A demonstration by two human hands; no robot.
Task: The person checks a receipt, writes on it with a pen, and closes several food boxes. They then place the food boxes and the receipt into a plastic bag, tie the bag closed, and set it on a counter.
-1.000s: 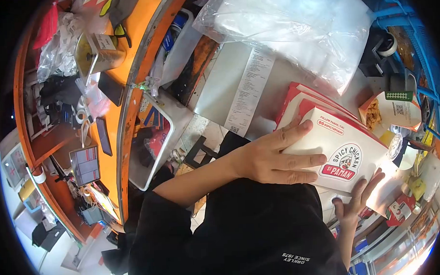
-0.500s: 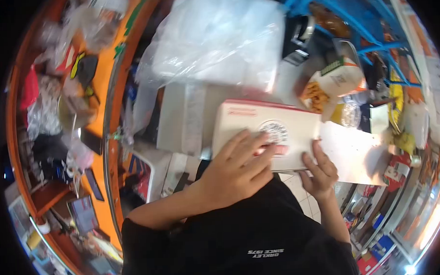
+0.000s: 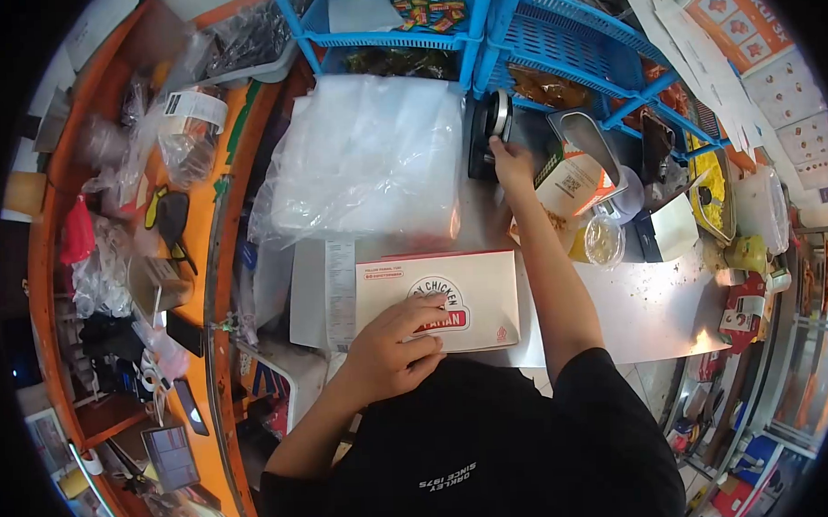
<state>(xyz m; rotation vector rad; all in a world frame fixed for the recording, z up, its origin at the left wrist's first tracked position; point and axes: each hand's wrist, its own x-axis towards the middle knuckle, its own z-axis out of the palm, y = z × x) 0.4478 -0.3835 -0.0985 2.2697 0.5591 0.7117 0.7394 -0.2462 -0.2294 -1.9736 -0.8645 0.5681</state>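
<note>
While your left hand (image 3: 392, 352) rests on it, the white takeaway box (image 3: 484, 297) lies flat on the steel counter (image 3: 648, 310) just in front of you. The fingers are loosely bent, pressing the lid down and pinching nothing.

Right hand (image 3: 511, 159): stretched well away from the box, touching a black holder with a roll (image 3: 488, 128), probably a tape dispenser. You cannot tell whether the fingers have closed on it.

Step, as judged: lid held shut while you fetch something to seal it. Next, you will need a firm hold at the roll and steady pressure on the lid.

Around the box:
- paper receipt (image 3: 339, 288), touching its left edge
- pile of clear plastic bags (image 3: 365, 160), behind it
- open carton of fried food (image 3: 568, 182) and a small lidded cup (image 3: 603, 240), beside your right forearm and easily knocked
- blue baskets (image 3: 562, 48), beyond
</note>
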